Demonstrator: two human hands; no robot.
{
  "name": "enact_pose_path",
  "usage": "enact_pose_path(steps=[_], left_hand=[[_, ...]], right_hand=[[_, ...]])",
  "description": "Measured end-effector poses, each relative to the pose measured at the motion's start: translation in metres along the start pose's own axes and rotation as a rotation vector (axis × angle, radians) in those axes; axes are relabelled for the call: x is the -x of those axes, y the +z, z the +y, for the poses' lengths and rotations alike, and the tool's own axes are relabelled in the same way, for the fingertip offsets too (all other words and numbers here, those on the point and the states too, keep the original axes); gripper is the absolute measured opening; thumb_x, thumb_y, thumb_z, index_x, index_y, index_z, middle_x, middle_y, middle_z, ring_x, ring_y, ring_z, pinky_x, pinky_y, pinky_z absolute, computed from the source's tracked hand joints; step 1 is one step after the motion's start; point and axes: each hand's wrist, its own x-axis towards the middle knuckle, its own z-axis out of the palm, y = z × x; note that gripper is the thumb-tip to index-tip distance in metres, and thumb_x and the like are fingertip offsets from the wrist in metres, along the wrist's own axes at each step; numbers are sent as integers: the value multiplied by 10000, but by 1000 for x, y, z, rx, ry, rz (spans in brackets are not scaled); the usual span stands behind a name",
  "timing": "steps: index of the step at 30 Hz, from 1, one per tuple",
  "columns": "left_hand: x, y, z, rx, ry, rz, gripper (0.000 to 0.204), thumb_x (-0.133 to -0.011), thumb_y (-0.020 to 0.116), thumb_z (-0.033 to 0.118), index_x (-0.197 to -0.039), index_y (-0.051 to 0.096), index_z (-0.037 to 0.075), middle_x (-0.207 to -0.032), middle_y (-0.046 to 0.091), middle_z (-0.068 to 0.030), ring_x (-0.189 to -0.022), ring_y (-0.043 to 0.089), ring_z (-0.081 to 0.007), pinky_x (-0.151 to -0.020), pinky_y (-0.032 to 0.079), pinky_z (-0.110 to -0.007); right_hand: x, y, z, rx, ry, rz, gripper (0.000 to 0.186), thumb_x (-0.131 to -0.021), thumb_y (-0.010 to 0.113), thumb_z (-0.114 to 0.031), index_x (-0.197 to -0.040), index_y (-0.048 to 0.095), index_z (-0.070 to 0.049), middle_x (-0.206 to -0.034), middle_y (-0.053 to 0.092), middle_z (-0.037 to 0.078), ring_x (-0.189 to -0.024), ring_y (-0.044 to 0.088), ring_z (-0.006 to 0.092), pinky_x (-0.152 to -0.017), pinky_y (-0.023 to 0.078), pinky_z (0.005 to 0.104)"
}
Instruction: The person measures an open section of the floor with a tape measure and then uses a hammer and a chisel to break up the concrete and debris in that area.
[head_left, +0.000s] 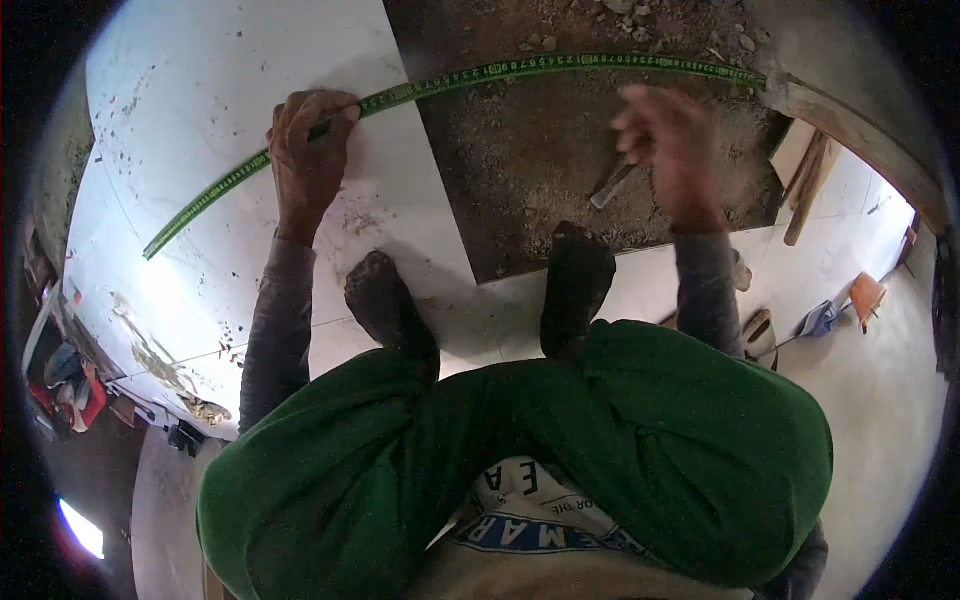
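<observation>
A green tape measure (560,63) stretches in one long strip from the white tiles on the left, across bare soil, to the edge at the right. My left hand (310,150) is closed on the strip, pinching it between thumb and fingers above the tiles. The strip's left end lies past that hand. My right hand (668,150) hovers over the soil below the strip, apart from it; motion smears its fingers. Close beneath it is a small tool with a pale flat end (612,187), partly hidden, its kind unclear.
White floor tiles (200,90) border the dug soil patch (500,150), which has loose stones at its far side. Wooden pieces (808,185) lean by the right wall edge. A trowel-like orange-and-blue item (866,298) lies right. My feet (578,285) are at the soil's near edge.
</observation>
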Motion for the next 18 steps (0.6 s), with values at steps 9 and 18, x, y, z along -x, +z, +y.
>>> enact_pose_path(steps=[9, 18], left_hand=[[-5, 6, 0, -33, -49, -18, 107, -884, 814, 193, -980, 784, 158, -1065, 729, 7, -1052, 640, -248, -954, 461, -431], [-7, 8, -12, 70, 17, -11, 68, -895, 787, 177, -947, 762, 142, -1038, 714, 10, -1012, 642, -254, -901, 449, -435]], right_hand=[[-3, 113, 16, 684, -445, -139, 470, -1023, 622, -201, -1474, 594, -75, -1150, 748, 228, -870, 762, 361, -784, 612, 441], [1, 119, 28, 569, -405, -100, 440, -1045, 634, -205, -1468, 605, -86, -1059, 766, 147, -800, 743, 215, -733, 593, 350]])
